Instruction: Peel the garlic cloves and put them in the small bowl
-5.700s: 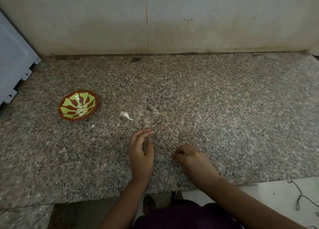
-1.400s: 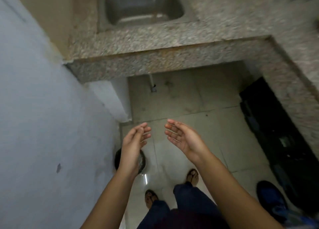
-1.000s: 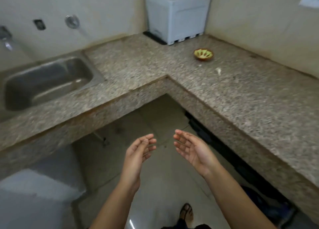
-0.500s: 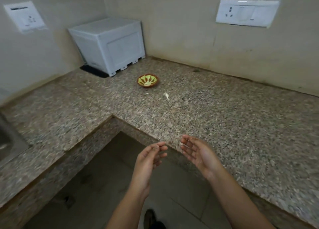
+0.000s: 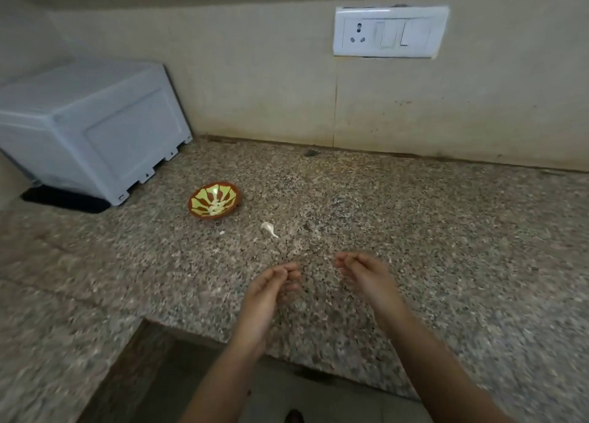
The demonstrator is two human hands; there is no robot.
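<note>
A small brown bowl [image 5: 214,200] with a yellow-green pattern sits on the granite counter [image 5: 414,231], pale peeled cloves in its bottom. One unpeeled white garlic clove [image 5: 269,228] lies on the counter to the bowl's right. My left hand [image 5: 271,290] and my right hand [image 5: 366,274] hover over the counter nearer than the clove, palms facing each other, fingers loosely curled. Both hold nothing and are blurred by motion.
A grey plastic box [image 5: 92,129] stands at the back left on a black mat. A white socket and switch plate [image 5: 390,32] is on the wall. Small white peel bits [image 5: 221,232] lie near the bowl. The counter's front edge and the floor are below my arms.
The view swung from the floor and sink back to the counter. My empty hands came forward from over the floor to above the counter, closer to the clove, fingers curling slightly.
</note>
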